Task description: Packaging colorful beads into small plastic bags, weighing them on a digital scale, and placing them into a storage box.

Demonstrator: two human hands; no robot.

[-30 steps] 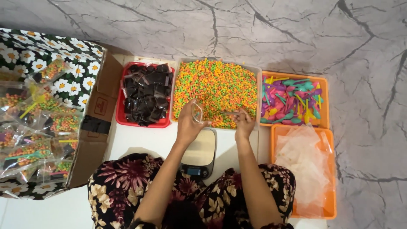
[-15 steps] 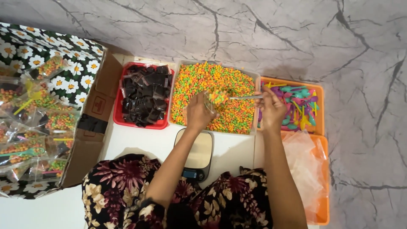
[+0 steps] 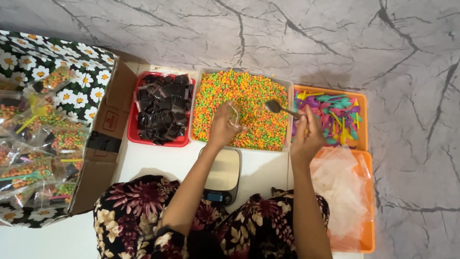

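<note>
My left hand (image 3: 223, 127) holds a small clear plastic bag (image 3: 234, 115) over the near part of a tray of small orange, green and yellow candy pieces (image 3: 249, 103). My right hand (image 3: 306, 136) grips the handle of a metal spoon (image 3: 280, 108), whose bowl hovers above the right side of the candy tray. A small kitchen scale (image 3: 223, 175) sits on the white surface just below my left hand, in front of my lap.
A red tray of dark wrapped pieces (image 3: 160, 112) lies left of the candy. An orange tray of coloured plastic spoons (image 3: 338, 112) and another with clear bags (image 3: 342, 192) sit at right. A cardboard box (image 3: 43, 139) of filled packets stands at left.
My right hand has pulled back from the coloured spoon tray toward the candy tray, now with the metal spoon raised. My left hand has stayed over the candy with the bag.
</note>
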